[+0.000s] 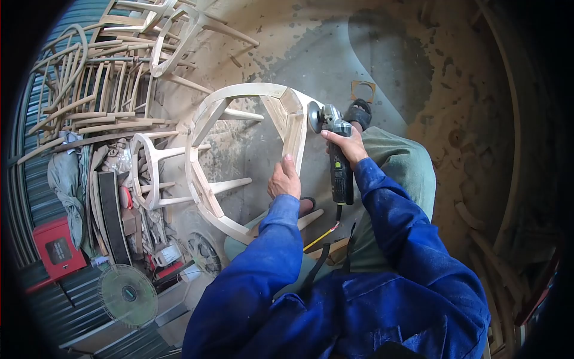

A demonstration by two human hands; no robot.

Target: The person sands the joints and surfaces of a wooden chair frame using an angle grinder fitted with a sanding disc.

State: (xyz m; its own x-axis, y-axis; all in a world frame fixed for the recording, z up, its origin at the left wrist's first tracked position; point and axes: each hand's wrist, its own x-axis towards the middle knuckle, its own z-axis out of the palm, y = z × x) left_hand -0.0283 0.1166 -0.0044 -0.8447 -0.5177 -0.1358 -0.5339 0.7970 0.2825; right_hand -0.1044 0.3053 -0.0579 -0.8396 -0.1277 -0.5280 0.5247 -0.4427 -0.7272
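Observation:
My right hand (350,145) is closed around the head end of a black angle grinder (341,173). The grinder's round disc (314,117) is at the outer edge of a pale wooden chair frame (251,90); I cannot tell whether they touch. My left hand (284,179) grips the frame's near right rail, with the thumb along its top. The frame is a rounded ring with angled inner pieces, tilted on its legs between my knees and the stacked wood. A cord runs from the grinder's lower end past a yellow strip (320,238).
More chair frames (173,45) and a smaller frame (146,170) stand at the left, near stacked wooden parts (113,72). A fan (128,294) and a red box (58,247) are at lower left. Curved wooden pieces (499,263) lie at right. My sandalled foot (359,113) rests on the dusty floor.

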